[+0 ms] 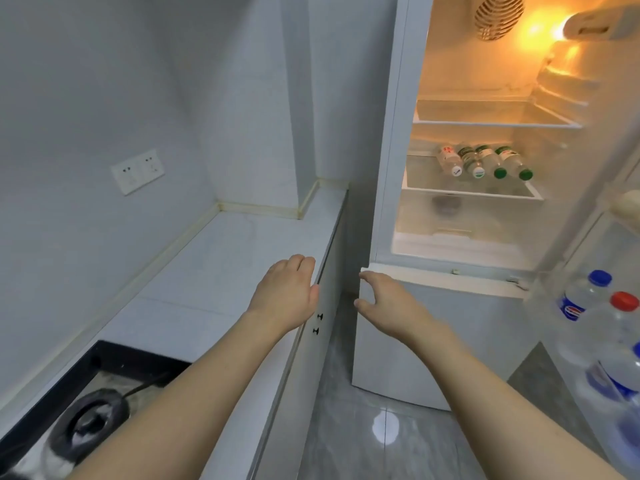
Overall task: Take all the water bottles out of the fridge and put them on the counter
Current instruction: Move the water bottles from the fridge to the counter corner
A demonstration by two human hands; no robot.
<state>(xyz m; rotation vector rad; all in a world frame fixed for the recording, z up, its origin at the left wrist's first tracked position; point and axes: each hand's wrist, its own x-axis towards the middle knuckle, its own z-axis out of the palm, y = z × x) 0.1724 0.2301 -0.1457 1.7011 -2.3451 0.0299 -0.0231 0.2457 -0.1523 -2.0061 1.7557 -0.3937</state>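
White stone counter (214, 271) runs along my left with nothing on the stretch I can see, so there is room to stand bottles. My left hand (285, 294) hovers over its front edge, fingers straight and together, holding nothing. Just beside it, my right hand (379, 299) reaches toward the fridge (388, 168), thumb and fingers spread in a loose C, also holding nothing.

Inside the open fridge, 4 water bottles (485, 162) lie on their sides in a row on the middle glass shelf (471, 194), caps toward me: 2 pale caps at left, 2 green at right. I judge them clear thin plastic, full, so moderately heavy, a bit squashy and maybe slick if they have sweated. Lying flat, they could roll, so I would wrap the body just behind the cap, not pinch the cap alone.

At far right, the door rack (595, 299) holds bigger bottles (588, 306) with blue and red caps.
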